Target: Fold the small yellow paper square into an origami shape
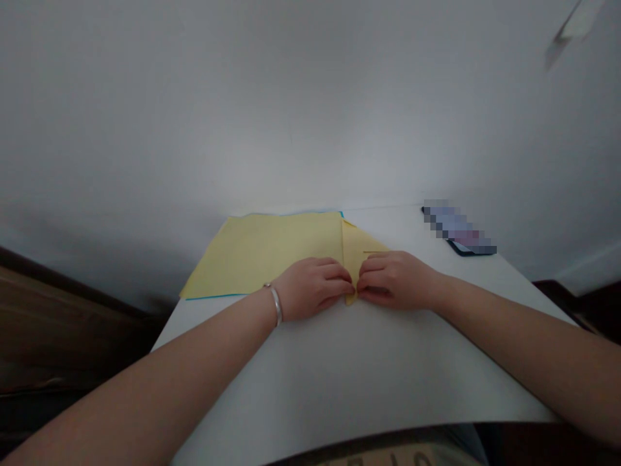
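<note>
A large sheet of yellow paper (262,255) lies flat on the white table (339,369), with a thin blue edge showing along its near and far sides. At its right end, a folded yellow flap (359,252) rises to a narrow point near the table's middle. My left hand (310,288), wearing a silver bangle (276,304) at the wrist, presses its fingertips against the flap's left side. My right hand (395,281) closes in from the right, and the two pinch the paper near its point. My fingers hide part of the fold.
A phone (460,233) in a dark case, its screen pixelated, lies at the table's far right. A white wall (310,116) rises behind the table. Dark brown furniture (48,317) stands low on the left, beyond the table's edge.
</note>
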The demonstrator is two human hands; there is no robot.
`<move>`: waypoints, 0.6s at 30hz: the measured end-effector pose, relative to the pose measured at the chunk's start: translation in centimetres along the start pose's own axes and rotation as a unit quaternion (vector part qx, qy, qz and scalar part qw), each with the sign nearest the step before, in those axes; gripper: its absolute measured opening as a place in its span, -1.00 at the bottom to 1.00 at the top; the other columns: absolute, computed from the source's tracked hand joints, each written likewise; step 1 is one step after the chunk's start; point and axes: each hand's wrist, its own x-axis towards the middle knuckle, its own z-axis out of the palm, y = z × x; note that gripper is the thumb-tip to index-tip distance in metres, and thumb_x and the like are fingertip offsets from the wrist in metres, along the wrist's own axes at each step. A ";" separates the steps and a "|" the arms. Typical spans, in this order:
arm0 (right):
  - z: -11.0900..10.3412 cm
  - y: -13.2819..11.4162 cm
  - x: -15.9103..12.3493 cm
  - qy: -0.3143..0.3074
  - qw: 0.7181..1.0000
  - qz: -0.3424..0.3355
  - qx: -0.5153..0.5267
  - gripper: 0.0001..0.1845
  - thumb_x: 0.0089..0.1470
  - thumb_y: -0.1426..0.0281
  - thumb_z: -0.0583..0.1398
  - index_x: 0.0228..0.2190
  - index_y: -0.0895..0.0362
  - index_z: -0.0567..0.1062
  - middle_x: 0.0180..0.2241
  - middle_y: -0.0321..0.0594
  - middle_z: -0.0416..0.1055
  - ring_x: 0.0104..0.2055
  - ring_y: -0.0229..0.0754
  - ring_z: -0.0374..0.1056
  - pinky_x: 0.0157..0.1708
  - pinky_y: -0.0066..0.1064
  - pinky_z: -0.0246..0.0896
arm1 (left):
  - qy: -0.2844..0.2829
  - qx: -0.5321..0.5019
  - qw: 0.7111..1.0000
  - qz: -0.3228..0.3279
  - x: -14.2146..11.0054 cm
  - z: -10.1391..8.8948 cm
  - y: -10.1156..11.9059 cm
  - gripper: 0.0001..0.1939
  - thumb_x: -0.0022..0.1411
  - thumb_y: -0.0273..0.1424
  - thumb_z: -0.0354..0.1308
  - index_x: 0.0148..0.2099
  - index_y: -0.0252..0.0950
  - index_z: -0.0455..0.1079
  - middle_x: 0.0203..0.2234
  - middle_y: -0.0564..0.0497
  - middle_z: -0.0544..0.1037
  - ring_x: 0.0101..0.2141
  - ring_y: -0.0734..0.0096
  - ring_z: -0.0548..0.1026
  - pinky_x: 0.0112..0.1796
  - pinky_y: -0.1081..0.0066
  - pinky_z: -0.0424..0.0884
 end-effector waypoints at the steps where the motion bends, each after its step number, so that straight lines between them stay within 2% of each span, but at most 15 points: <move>1: 0.0 0.1 0.0 -0.001 1.000 0.007 0.009 -0.79 0.13 0.37 0.07 -0.38 0.09 0.51 -0.41 -0.21 0.45 -0.35 -0.24 0.32 -0.32 -0.40 0.19 | 0.002 -0.011 1.000 0.002 0.0 0.0 0.0 -0.75 0.28 -0.47 -0.06 -0.08 -0.25 0.40 -0.18 -0.04 0.51 -0.14 0.40 0.43 -0.10 0.37 0.36; 6: 0.3 0.5 -0.1 -0.004 0.998 0.028 0.056 -0.81 0.12 0.35 0.10 -0.38 0.11 0.51 -0.40 -0.19 0.44 -0.29 -0.21 0.30 -0.26 -0.38 0.20 | 0.005 -0.051 0.999 0.001 -0.4 0.0 0.0 -0.73 0.28 -0.47 -0.08 -0.06 -0.24 0.40 -0.12 -0.02 0.51 -0.06 0.37 0.41 -0.03 0.35 0.33; 12: 0.8 0.9 -0.1 -0.010 0.991 0.076 0.111 -0.85 0.08 0.36 0.14 -0.41 0.14 0.49 -0.39 -0.18 0.41 -0.32 -0.23 0.28 -0.28 -0.38 0.18 | 0.002 -0.110 0.994 -0.024 -0.4 -0.5 0.3 -0.74 0.14 -0.53 0.02 -0.17 -0.20 0.45 -0.19 0.02 0.52 -0.17 0.41 0.45 -0.09 0.40 0.36; 18: 1.1 0.8 0.2 -0.007 0.982 0.125 0.141 -0.91 0.00 0.38 0.20 -0.48 0.15 0.44 -0.46 -0.24 0.36 -0.39 -0.26 0.24 -0.37 -0.42 0.13 | -0.002 -0.127 0.992 0.000 -0.3 -1.0 0.5 -0.73 0.09 -0.55 0.04 -0.18 -0.20 0.45 -0.20 0.03 0.53 -0.15 0.40 0.45 -0.07 0.39 0.35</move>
